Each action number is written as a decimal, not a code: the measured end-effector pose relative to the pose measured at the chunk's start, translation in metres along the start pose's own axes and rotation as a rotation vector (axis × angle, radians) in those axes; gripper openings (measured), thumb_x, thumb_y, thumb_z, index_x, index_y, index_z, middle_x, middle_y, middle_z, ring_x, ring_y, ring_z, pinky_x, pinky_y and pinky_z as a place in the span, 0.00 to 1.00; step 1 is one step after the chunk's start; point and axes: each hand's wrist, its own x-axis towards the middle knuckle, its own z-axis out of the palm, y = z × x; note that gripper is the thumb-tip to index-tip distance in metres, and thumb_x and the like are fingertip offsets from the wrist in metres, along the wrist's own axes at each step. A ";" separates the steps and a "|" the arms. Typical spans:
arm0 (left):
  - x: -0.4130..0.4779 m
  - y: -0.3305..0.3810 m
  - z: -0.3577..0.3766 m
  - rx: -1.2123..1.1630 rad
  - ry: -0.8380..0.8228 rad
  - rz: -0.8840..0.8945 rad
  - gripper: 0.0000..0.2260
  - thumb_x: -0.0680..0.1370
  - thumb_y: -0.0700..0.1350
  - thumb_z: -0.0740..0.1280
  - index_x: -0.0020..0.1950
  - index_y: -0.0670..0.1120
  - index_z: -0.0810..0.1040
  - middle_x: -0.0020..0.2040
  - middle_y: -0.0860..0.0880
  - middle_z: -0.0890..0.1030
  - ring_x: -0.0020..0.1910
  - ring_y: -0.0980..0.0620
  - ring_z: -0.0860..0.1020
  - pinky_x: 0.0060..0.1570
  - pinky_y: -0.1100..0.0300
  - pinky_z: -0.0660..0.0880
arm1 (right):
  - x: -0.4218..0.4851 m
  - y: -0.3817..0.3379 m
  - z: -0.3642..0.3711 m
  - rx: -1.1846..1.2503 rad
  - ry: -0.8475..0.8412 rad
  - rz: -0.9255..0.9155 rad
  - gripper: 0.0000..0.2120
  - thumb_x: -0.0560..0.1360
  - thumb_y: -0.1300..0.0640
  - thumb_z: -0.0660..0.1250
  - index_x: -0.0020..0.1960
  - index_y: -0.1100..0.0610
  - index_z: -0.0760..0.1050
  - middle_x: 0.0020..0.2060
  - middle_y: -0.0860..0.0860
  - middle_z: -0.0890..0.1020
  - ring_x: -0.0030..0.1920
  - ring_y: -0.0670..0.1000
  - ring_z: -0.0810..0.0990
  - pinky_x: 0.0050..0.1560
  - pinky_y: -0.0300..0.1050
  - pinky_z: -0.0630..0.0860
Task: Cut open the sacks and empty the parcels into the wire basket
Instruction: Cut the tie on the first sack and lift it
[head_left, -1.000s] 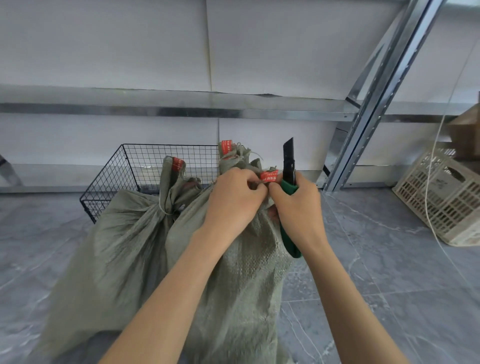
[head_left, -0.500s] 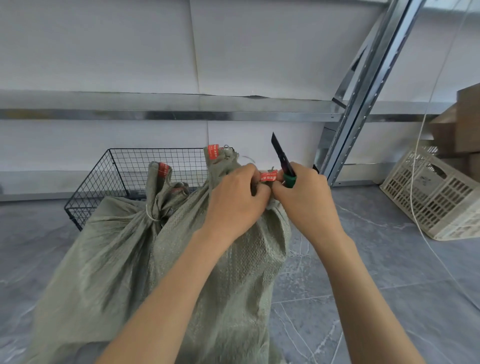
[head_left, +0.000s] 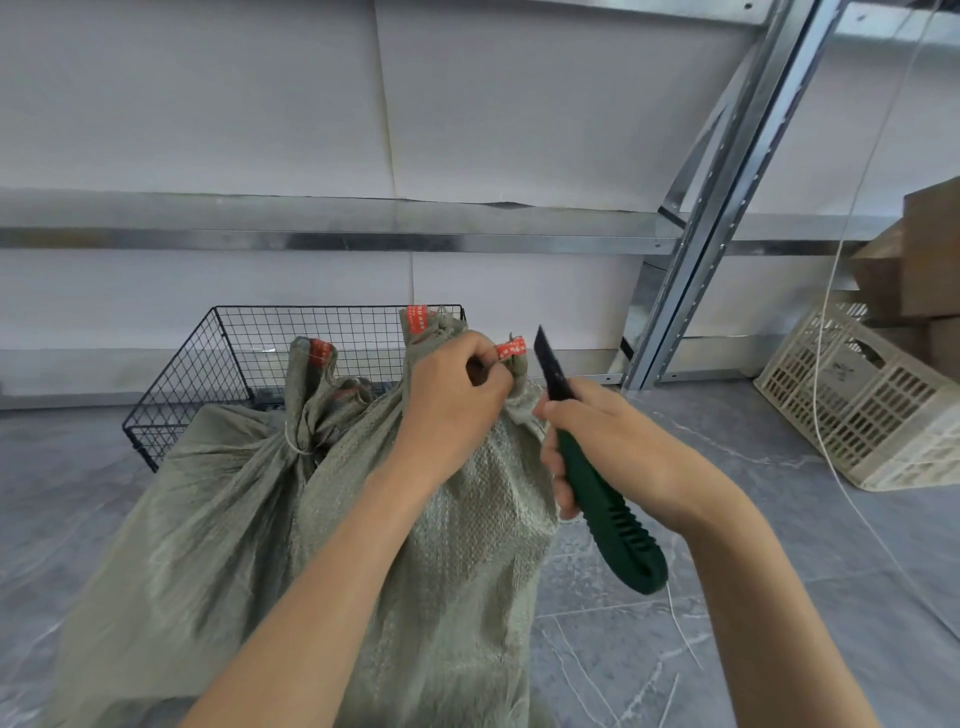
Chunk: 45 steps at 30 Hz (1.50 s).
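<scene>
Left hand (head_left: 452, 410) fingers curled, pinching the tied neck of the near sack (head_left: 467, 545) below its red tag (head_left: 511, 349). Right hand (head_left: 613, 441) wrapped round the green utility knife (head_left: 608, 499), blade up, just right of the neck. Second sack (head_left: 208, 519) slumps to the left. The wire basket (head_left: 218, 353) is behind both, by the far wall. Grey tiled floor (head_left: 779, 597). Steel shelving upright (head_left: 717, 208), plastic crate (head_left: 872, 415) and cardboard boxes (head_left: 930, 249) far right.

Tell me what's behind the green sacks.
A black wire basket stands behind the sacks. Its near side and floor are mostly covered, so any contents cannot be seen.
</scene>
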 end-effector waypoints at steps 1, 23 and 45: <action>0.000 0.000 0.001 -0.001 0.012 0.002 0.08 0.73 0.38 0.65 0.35 0.47 0.72 0.32 0.53 0.72 0.30 0.58 0.68 0.31 0.64 0.64 | -0.001 0.000 0.001 0.008 -0.018 0.015 0.07 0.81 0.57 0.55 0.55 0.60 0.67 0.29 0.54 0.74 0.26 0.54 0.72 0.30 0.48 0.74; -0.003 -0.008 -0.002 -0.013 0.072 0.124 0.07 0.75 0.38 0.65 0.38 0.44 0.74 0.34 0.49 0.75 0.35 0.51 0.73 0.37 0.52 0.71 | 0.005 -0.006 0.010 0.104 -0.126 0.130 0.10 0.80 0.58 0.55 0.57 0.61 0.69 0.24 0.54 0.72 0.22 0.52 0.69 0.24 0.41 0.70; -0.009 -0.008 -0.004 0.003 0.097 0.190 0.03 0.73 0.36 0.66 0.39 0.40 0.74 0.42 0.49 0.76 0.44 0.61 0.69 0.49 0.46 0.75 | 0.016 0.001 0.019 0.087 -0.062 0.028 0.11 0.80 0.59 0.54 0.58 0.62 0.69 0.25 0.53 0.72 0.22 0.52 0.68 0.24 0.42 0.68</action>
